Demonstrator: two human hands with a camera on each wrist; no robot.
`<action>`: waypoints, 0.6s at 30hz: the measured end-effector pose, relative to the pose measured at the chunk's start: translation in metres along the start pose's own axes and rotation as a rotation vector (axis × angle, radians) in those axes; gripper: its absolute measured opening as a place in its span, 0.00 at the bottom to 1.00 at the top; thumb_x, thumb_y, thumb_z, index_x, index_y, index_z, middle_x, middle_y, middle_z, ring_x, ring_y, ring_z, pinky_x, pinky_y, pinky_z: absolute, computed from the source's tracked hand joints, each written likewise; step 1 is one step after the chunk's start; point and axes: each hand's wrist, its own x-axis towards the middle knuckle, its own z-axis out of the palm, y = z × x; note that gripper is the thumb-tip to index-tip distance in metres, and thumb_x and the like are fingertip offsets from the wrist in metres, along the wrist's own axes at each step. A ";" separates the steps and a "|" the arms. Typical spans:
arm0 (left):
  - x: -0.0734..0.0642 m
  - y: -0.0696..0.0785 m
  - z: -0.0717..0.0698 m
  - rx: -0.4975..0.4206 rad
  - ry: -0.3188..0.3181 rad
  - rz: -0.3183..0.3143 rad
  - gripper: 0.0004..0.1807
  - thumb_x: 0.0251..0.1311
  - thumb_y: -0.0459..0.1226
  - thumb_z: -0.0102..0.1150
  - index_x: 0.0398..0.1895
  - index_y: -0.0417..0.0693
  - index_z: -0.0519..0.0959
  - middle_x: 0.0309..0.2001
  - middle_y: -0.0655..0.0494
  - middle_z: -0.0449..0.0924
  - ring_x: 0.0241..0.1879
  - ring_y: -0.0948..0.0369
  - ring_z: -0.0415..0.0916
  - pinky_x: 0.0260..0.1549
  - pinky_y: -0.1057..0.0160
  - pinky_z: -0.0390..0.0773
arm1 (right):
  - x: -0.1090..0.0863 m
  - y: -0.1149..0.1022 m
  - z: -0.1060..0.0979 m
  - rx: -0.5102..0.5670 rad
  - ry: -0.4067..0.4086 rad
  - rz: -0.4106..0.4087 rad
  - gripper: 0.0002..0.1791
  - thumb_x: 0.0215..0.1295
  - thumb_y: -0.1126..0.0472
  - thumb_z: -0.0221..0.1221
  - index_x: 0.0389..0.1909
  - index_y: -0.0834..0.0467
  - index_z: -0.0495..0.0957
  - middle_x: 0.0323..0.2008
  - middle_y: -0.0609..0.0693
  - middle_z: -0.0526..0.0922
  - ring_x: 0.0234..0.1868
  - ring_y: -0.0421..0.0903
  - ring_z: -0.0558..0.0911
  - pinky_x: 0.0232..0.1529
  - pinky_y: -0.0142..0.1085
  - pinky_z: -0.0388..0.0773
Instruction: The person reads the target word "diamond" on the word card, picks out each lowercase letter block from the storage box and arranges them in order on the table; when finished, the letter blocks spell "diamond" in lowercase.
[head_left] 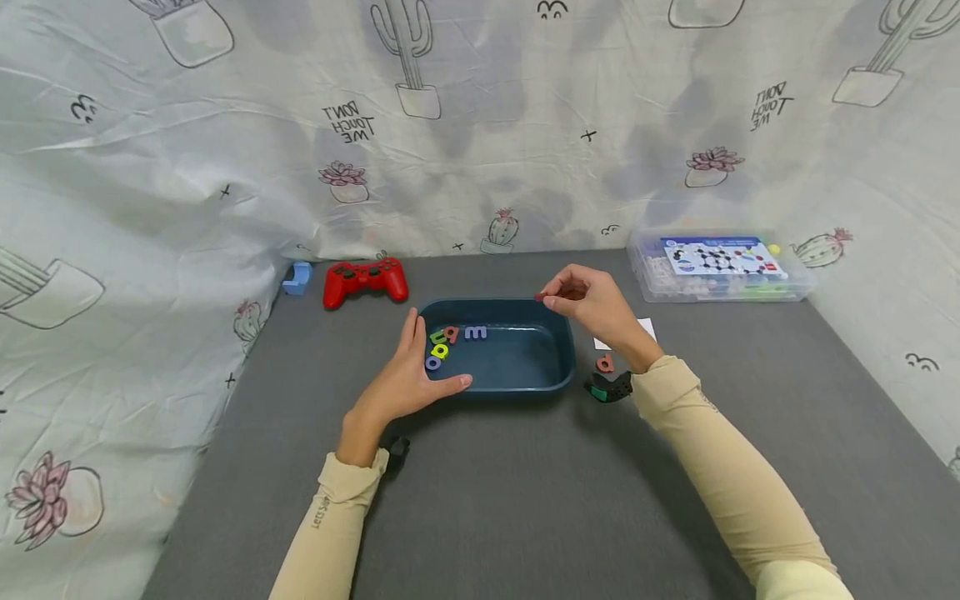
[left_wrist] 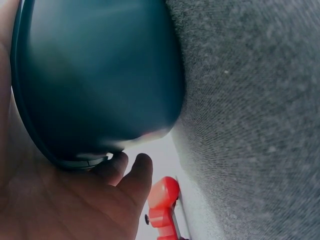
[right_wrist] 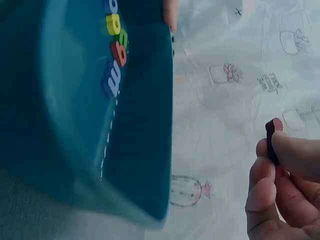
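A dark blue plastic bin stands on the grey table. My left hand holds its left end, thumb along the front rim and fingers at the far left side. Inside lie several colored letters, among them a purple m, a red letter, a green letter, a yellow letter and a purple o. Above the bin's far right corner, my right hand pinches a small dark red piece between thumb and fingers. Seen edge-on, its shape cannot be told.
An orange-red letter lies right of the bin, near a white card partly behind my right wrist. A red game controller and a blue block are at the back left. A clear plastic box stands at the back right.
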 end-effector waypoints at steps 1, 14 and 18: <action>0.000 0.000 0.000 -0.002 -0.001 0.001 0.75 0.56 0.69 0.69 0.88 0.44 0.31 0.87 0.54 0.19 0.84 0.41 0.39 0.72 0.32 0.60 | -0.002 0.002 -0.003 0.001 0.009 0.005 0.02 0.75 0.69 0.65 0.42 0.61 0.81 0.49 0.59 0.88 0.49 0.54 0.87 0.47 0.35 0.84; 0.001 0.000 0.002 -0.005 0.004 0.013 0.75 0.56 0.70 0.69 0.88 0.44 0.30 0.87 0.54 0.18 0.84 0.41 0.38 0.72 0.31 0.60 | -0.034 0.037 -0.036 -0.041 0.078 0.091 0.09 0.76 0.67 0.66 0.49 0.69 0.83 0.49 0.64 0.89 0.45 0.48 0.90 0.50 0.40 0.86; 0.000 -0.001 0.002 -0.002 0.009 0.015 0.75 0.56 0.70 0.68 0.88 0.44 0.31 0.87 0.54 0.18 0.84 0.40 0.39 0.71 0.31 0.61 | -0.044 0.044 -0.043 -0.054 0.115 0.122 0.09 0.76 0.68 0.65 0.49 0.71 0.82 0.48 0.66 0.88 0.45 0.49 0.91 0.50 0.41 0.87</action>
